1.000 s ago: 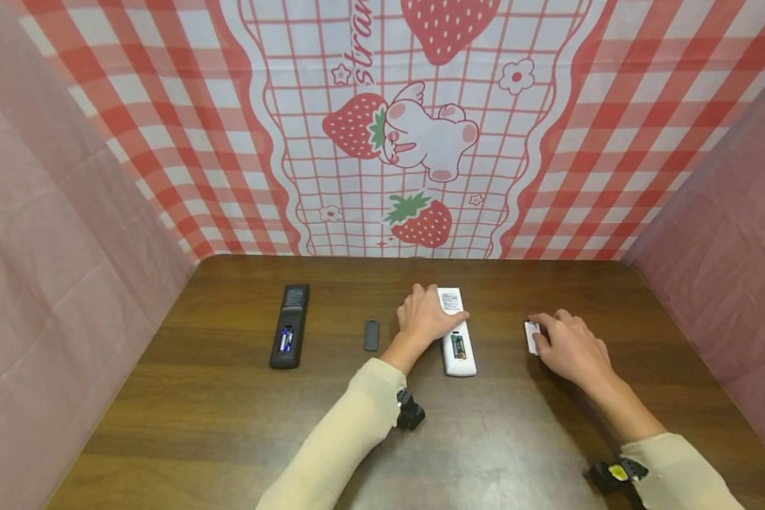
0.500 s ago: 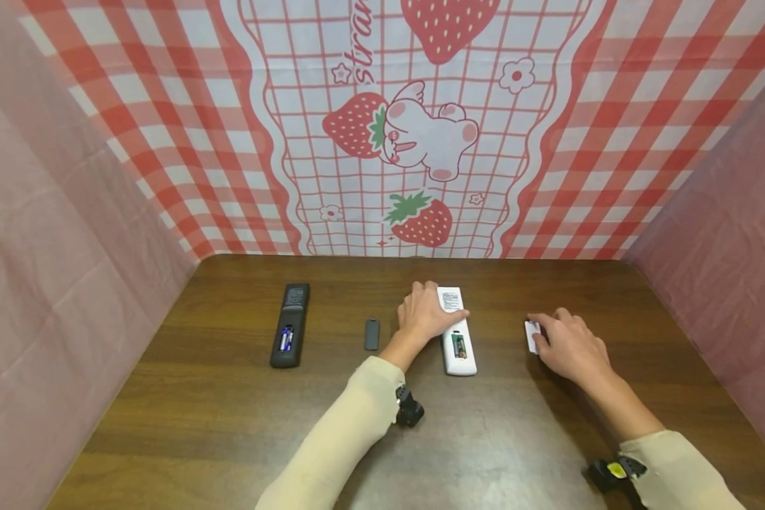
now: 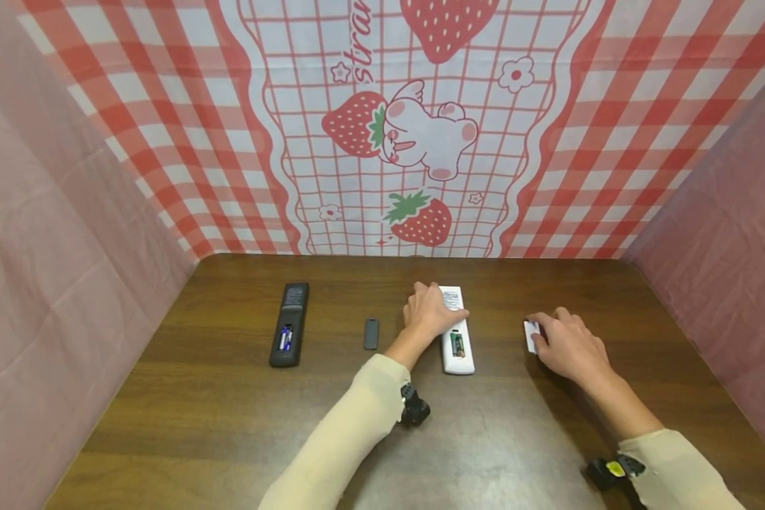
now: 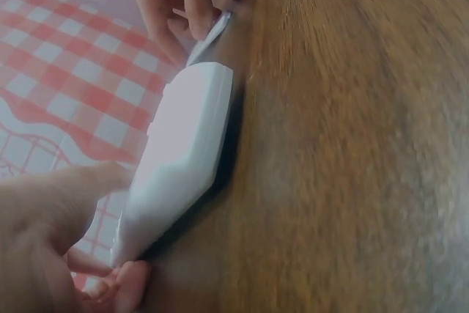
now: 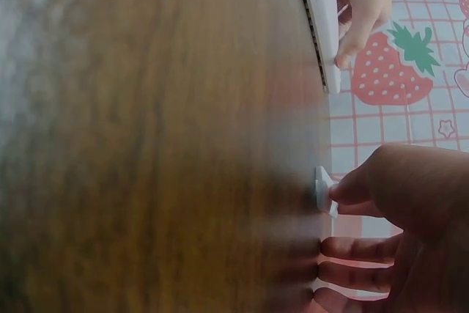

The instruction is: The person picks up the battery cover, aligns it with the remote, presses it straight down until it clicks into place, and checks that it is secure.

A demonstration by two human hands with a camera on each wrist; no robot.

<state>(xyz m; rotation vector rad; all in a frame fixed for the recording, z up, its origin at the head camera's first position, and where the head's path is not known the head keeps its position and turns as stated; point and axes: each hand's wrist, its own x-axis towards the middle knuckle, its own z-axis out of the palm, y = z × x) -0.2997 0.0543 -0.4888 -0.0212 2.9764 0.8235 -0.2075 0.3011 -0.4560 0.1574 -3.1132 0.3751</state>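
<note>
A white remote control lies back side up on the table, its battery compartment uncovered with green batteries inside. My left hand grips its far half, thumb across the back and fingers along the left edge. In the left wrist view the remote's near end points toward the other hand. To the right, my right hand pinches a small white battery cover between thumb and index finger, low at the tabletop. The right wrist view shows the thumb against this cover, the other fingers touching the table.
Left of the hands lies a black remote, back up, with blue batteries in its uncovered compartment. A dark grey battery cover sits between the two remotes. Behind the wooden table hangs a checked strawberry cloth.
My left hand and wrist have shifted slightly to the right, and the near end of the white remote has turned a touch left. The right hand keeps its place on the cover.
</note>
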